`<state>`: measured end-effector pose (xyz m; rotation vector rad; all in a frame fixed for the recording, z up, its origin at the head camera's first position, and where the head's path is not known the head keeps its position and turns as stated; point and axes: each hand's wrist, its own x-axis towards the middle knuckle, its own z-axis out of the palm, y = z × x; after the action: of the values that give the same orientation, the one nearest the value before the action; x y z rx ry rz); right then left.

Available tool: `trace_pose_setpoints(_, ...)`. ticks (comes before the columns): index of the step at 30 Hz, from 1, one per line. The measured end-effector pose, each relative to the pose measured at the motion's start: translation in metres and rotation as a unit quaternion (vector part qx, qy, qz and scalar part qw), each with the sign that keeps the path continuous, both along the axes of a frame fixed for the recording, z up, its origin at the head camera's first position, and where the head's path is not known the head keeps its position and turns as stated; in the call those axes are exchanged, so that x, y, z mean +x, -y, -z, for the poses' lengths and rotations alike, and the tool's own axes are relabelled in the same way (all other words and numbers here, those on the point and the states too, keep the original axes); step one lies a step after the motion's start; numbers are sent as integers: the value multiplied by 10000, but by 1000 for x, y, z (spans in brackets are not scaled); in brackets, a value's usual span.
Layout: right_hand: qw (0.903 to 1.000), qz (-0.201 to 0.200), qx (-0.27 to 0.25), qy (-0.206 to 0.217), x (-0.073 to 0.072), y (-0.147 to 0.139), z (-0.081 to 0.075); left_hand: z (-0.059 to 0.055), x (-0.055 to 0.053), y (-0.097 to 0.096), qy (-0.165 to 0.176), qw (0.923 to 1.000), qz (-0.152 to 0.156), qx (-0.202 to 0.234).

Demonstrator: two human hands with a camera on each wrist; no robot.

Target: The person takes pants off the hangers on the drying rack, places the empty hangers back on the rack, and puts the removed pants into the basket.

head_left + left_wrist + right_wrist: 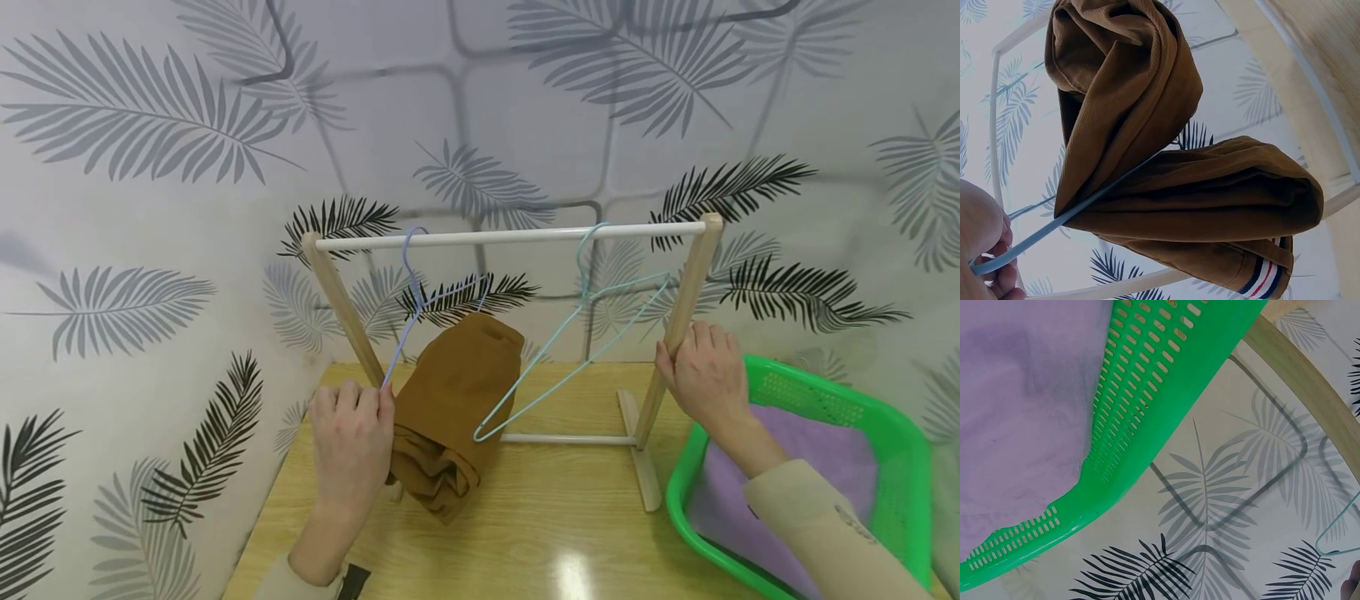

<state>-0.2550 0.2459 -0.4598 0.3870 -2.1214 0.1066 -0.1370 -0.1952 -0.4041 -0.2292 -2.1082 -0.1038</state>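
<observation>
My left hand point(348, 442) grips the lower left corner of a lavender clothes hanger point(418, 296), which hooks over the top rail of a small clothes rack point(517, 237). Brown trousers point(457, 383) hang folded over that hanger's bar; in the left wrist view the trousers point(1129, 106) drape to both sides of the bar, and a striped band point(1264, 278) shows. At the rack's right side, my right hand point(708, 375) holds the wooden upright point(690, 292). A bare teal hanger point(587, 292) hangs from the rail between the trousers and that upright.
A green perforated basket point(903, 500) stands on the right of the wooden table point(555, 517), with a purple cloth point(795, 442) inside. Behind the rack is a wall point(187, 217) with a feather-leaf pattern. The rack's foot point(641, 467) rests on the table near the basket.
</observation>
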Motion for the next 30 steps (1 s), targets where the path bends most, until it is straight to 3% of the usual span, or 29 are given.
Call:
trace_pose_setpoints(10, 10000, -8, -17, -27, 0, 0, 0, -6, 0, 1, -382, 9991, 169, 52)
trace_pose_setpoints(20, 10000, -3, -34, -29, 1, 1, 0, -17, 6, 2, -258, 9994, 157, 148)
trace_pose_setpoints(30, 9999, -64, -73, -86, 0, 1, 0, -23, 13, 2, -394, 9990, 197, 89)
